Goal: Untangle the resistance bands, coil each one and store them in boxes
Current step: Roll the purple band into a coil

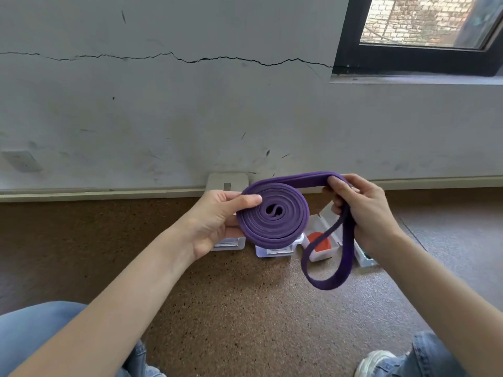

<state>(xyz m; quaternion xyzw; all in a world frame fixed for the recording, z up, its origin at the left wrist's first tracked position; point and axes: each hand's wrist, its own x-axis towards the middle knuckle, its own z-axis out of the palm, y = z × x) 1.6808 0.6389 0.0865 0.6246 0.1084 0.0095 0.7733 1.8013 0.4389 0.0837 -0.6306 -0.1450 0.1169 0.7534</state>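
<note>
Your left hand (217, 216) grips purple band (273, 214) coil, thumb pressed on top. Your right hand (364, 210) pinches band's loose run; tail loop hangs over floor (245, 308). Boxes (322, 240) behind mostly hidden; one shows something orange, contents otherwise unclear.

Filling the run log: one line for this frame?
stage: coiling | left hand: holds purple band coil | right hand: grips loose tail, loop hanging | boxes: on floor, one holds red band

Cracked grey wall (163, 104), dark-framed window (419, 54), speckled brown floor (245, 308).
</note>
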